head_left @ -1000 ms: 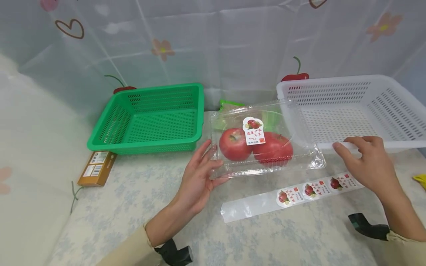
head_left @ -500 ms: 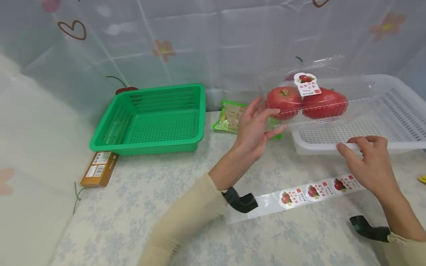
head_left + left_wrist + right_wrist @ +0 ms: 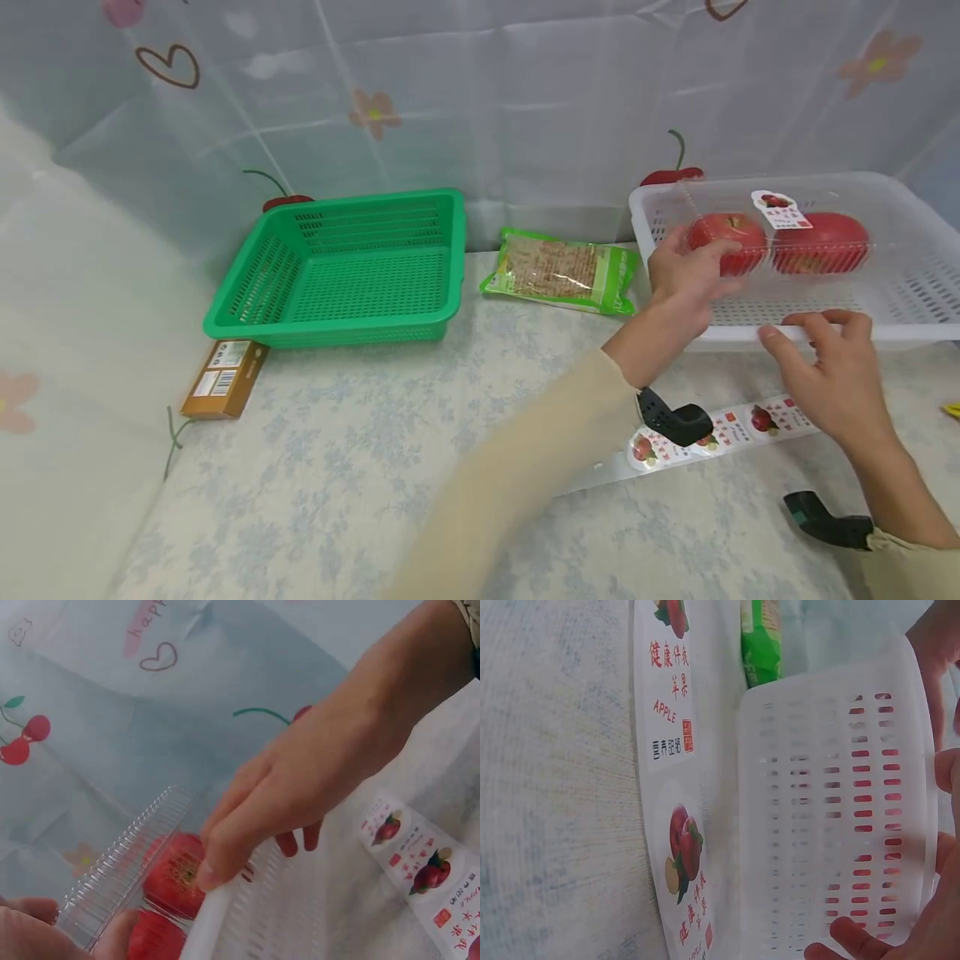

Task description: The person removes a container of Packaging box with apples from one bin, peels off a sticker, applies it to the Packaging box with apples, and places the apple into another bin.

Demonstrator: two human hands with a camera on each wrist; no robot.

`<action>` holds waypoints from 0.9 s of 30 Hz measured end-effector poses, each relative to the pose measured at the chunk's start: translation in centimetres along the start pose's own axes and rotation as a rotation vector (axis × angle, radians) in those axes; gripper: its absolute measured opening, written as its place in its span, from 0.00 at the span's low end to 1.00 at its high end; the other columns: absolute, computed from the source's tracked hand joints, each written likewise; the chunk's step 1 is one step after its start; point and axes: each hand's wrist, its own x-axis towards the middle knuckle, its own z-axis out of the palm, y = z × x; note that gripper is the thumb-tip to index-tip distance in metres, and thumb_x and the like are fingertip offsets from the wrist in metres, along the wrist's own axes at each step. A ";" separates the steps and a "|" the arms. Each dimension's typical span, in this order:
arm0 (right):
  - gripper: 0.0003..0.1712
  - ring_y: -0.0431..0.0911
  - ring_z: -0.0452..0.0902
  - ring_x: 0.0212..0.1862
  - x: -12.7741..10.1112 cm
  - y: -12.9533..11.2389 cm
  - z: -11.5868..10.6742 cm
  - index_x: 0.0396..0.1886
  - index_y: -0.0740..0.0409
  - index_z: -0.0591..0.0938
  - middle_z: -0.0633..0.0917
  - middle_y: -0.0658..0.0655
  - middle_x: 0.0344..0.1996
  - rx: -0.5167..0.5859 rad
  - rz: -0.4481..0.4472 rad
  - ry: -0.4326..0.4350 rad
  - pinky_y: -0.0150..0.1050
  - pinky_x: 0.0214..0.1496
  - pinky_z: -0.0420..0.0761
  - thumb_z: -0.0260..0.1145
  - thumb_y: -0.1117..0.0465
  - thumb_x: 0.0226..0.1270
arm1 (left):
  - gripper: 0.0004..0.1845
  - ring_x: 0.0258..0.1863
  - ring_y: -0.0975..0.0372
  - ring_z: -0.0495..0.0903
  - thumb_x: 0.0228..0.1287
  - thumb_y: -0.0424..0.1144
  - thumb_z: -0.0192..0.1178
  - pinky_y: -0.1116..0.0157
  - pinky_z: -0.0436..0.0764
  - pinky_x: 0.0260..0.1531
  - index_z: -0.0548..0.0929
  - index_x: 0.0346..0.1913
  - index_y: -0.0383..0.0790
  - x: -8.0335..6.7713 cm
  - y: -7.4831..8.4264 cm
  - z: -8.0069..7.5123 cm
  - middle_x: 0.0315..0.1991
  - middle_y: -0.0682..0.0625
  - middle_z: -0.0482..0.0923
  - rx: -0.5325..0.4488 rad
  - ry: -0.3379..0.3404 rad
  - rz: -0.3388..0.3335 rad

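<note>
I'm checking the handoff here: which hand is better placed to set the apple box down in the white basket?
The left hand, probably: it already grips the clear apple box over the white basket. The right hand holds the basket's near rim and seems better kept there to steady it.

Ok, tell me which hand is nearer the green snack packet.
Left. The left hand grips the apple box just right of the green snack packet; the right hand rests on the white basket rim, farther right.

Head view high over the table; both wrist views close, all sharing the white basket (image 3: 787, 335) rim.
</note>
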 end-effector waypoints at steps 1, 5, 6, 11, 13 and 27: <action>0.26 0.72 0.52 0.62 0.0 -0.1 0.0 0.58 0.73 0.72 0.56 0.77 0.62 0.001 0.000 0.002 0.74 0.50 0.61 0.57 0.54 0.74 | 0.22 0.46 0.48 0.79 0.60 0.25 0.65 0.40 0.80 0.38 0.80 0.56 0.44 0.1 -0.4 0.2 0.44 0.49 0.75 0.018 0.011 -0.002; 0.25 0.73 0.53 0.60 -0.3 -0.9 -0.3 0.56 0.75 0.71 0.56 0.78 0.61 -0.007 0.005 0.002 0.73 0.47 0.62 0.57 0.56 0.73 | 0.18 0.44 0.48 0.79 0.60 0.24 0.64 0.42 0.81 0.38 0.81 0.50 0.45 0.3 -1.5 1.0 0.42 0.49 0.76 0.083 0.059 -0.010; 0.25 0.73 0.53 0.60 -0.3 -0.8 -0.4 0.56 0.75 0.71 0.56 0.78 0.61 -0.011 0.005 0.001 0.72 0.47 0.62 0.57 0.56 0.73 | 0.18 0.43 0.49 0.79 0.59 0.23 0.64 0.42 0.81 0.38 0.82 0.49 0.45 0.3 -1.8 1.2 0.41 0.49 0.76 0.097 0.071 -0.011; 0.25 0.73 0.53 0.60 -0.4 -0.8 -0.4 0.57 0.75 0.71 0.57 0.78 0.60 -0.018 0.015 0.000 0.71 0.46 0.62 0.57 0.56 0.73 | 0.18 0.40 0.50 0.79 0.57 0.22 0.64 0.42 0.82 0.36 0.82 0.47 0.44 0.5 -2.8 1.8 0.40 0.48 0.76 0.114 0.120 -0.018; 0.25 0.72 0.53 0.60 -0.4 -0.8 -0.3 0.57 0.74 0.72 0.57 0.78 0.60 -0.019 0.014 0.003 0.72 0.47 0.62 0.57 0.56 0.73 | 0.18 0.40 0.50 0.79 0.57 0.22 0.64 0.42 0.82 0.36 0.83 0.47 0.44 0.7 -3.0 1.9 0.39 0.48 0.76 0.110 0.128 -0.019; 0.26 0.73 0.54 0.60 -0.4 -0.7 -0.5 0.57 0.74 0.72 0.56 0.77 0.61 -0.009 0.024 0.011 0.72 0.48 0.61 0.56 0.54 0.74 | 0.23 0.43 0.53 0.80 0.59 0.23 0.66 0.45 0.83 0.36 0.80 0.56 0.46 1.7 -3.4 1.6 0.43 0.51 0.76 0.151 0.044 -0.007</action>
